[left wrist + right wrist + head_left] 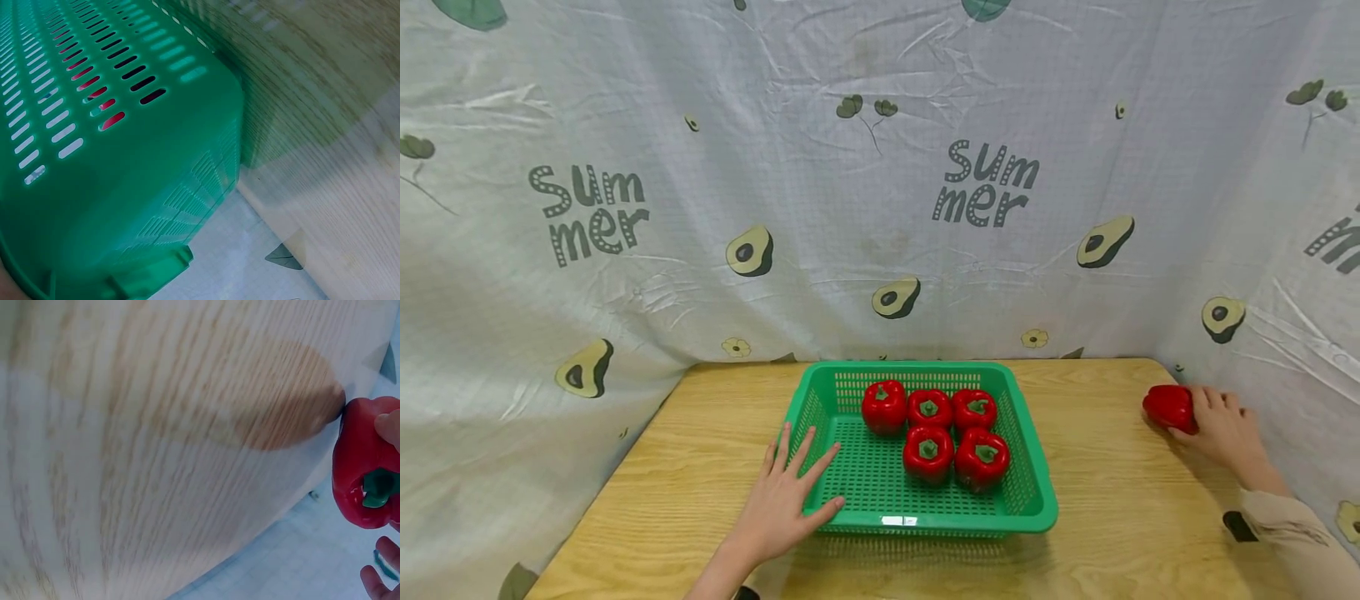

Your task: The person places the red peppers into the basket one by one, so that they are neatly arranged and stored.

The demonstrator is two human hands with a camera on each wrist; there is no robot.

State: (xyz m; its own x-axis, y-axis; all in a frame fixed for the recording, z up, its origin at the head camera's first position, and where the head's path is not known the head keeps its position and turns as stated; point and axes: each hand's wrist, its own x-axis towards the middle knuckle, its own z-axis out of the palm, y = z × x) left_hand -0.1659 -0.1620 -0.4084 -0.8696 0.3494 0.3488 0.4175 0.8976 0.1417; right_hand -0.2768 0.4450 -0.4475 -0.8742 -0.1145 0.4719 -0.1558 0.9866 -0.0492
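My right hand point(1228, 433) grips a red bell pepper point(1168, 407) by the table's right edge. In the right wrist view the thumb lies on that pepper point(359, 456), whose green stem shows. My left hand point(782, 500) rests with fingers spread on the left rim of a green plastic basket point(1037, 508). Several red bell peppers with green stems, one of them a back pepper point(884, 408), stand grouped in the basket's middle and right part. The left wrist view shows the basket's slotted outer wall point(125, 169), with red glimpsed through its slots.
The basket stands on a light wooden table point(1105, 467). A white cloth point(820, 183) printed with avocados and lettering hangs behind the table and along both sides, close to the right hand.
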